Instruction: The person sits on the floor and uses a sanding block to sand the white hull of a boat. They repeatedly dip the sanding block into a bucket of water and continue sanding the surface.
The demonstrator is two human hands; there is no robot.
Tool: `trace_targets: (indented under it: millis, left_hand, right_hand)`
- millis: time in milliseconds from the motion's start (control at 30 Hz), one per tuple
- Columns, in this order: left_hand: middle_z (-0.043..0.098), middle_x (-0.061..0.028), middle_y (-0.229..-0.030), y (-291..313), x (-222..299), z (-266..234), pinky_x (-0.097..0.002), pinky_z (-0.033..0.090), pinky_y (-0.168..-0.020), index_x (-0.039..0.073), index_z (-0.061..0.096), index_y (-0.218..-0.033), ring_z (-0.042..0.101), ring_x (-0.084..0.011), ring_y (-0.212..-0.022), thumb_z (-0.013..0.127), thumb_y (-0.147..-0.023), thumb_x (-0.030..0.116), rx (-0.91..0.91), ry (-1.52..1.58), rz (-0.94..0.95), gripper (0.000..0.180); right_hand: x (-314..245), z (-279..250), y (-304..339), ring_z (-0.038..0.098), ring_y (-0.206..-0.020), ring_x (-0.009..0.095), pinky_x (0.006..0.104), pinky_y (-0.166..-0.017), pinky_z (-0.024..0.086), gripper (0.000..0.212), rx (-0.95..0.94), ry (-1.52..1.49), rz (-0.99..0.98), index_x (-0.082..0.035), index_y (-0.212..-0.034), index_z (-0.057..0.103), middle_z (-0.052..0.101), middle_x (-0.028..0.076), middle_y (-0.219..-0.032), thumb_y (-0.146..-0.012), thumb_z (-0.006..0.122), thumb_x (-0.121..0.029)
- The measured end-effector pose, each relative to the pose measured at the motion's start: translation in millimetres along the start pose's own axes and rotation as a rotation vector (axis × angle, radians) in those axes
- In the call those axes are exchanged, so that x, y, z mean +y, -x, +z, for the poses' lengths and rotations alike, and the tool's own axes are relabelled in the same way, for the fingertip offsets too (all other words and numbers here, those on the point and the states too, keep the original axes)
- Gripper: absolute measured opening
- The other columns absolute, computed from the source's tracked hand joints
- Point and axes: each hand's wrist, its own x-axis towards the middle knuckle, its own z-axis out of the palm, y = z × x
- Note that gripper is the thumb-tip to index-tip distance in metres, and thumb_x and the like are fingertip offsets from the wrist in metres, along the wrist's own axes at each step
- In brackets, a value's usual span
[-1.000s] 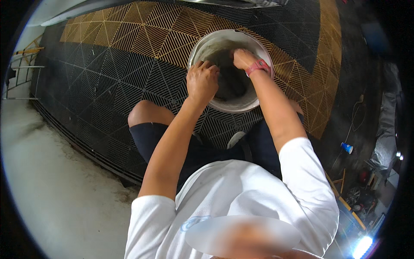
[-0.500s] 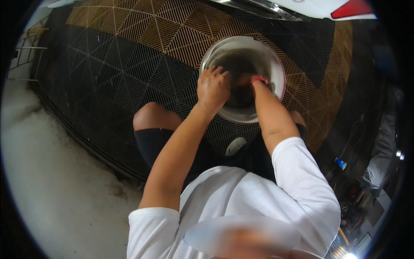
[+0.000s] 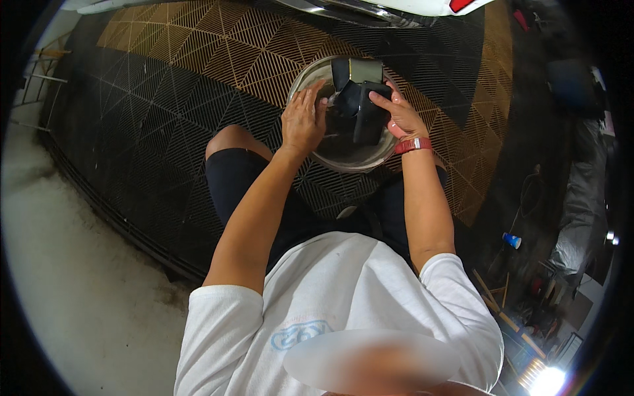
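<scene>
A round whitish bucket (image 3: 305,82) stands on the floor between my knees, with dark, murky liquid inside. My right hand (image 3: 403,120), a red watch on its wrist, grips a shiny black-and-grey folded piece (image 3: 373,109) over the right half of the bucket. That piece has flat panels, a pale yellow line along one edge and a wet look; its exact kind cannot be made out. At the bucket's left rim my left hand (image 3: 304,120) is raised with fingers stretched out, holding nothing, beside the dark piece. Whether its fingertips touch the piece is unclear.
Black and tan slatted floor tiles (image 3: 198,99) lie around the bucket. A white car's lower edge (image 3: 370,13) crosses the top. At the right are a blue can (image 3: 511,240) and silvery sheeting (image 3: 578,218); pale bare floor (image 3: 79,284) lies left.
My right hand has come up out of the bucket, bringing the black-and-grey piece into sight. My left hand has shifted left, its fingers straighter than before. The whole view has tilted slightly.
</scene>
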Motion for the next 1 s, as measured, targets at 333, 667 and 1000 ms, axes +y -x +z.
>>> trace_targets:
  millis: [333,667,1000]
  left_hand:
    - [0.078,-0.0136,-0.115,1.0,4.2,-4.4,-0.0497,0.056,-0.097,0.009,0.069,-0.133,0.071,-0.0385,-0.111,0.07,-0.104,0.033,-0.093,0.041,-0.018,0.038]
    - [0.076,-0.0134,-0.11,-3.0,1.5,-2.1,-0.049,0.056,-0.094,0.009,0.067,-0.123,0.072,-0.0372,-0.107,0.074,-0.1,0.018,-0.078,0.069,-0.014,0.025]
    - [0.076,-0.0167,-0.115,-3.8,-17.0,7.5,-0.0489,0.059,-0.092,0.009,0.052,-0.152,0.074,-0.0361,-0.107,0.062,-0.11,0.017,0.037,0.198,-0.072,0.044]
  right_hand:
    - [-2.0,19.4,27.3,0.051,-0.144,0.022,0.042,-0.124,0.038,0.081,-0.045,-0.25,-0.009,-0.009,-0.162,0.047,0.06,0.007,-0.15,-0.094,0.09,-0.019]
    - [11.9,21.7,24.2,0.056,-0.14,0.023,0.0417,-0.124,0.04,0.071,-0.025,-0.359,-0.024,-0.009,-0.158,0.051,0.063,0.007,-0.147,-0.096,0.085,-0.007]
    - [10.2,11.4,29.8,0.061,-0.139,0.026,0.0446,-0.122,0.046,0.074,0.044,-0.349,-0.072,-0.007,-0.165,0.043,0.063,0.012,-0.149,-0.099,0.075,0.004]
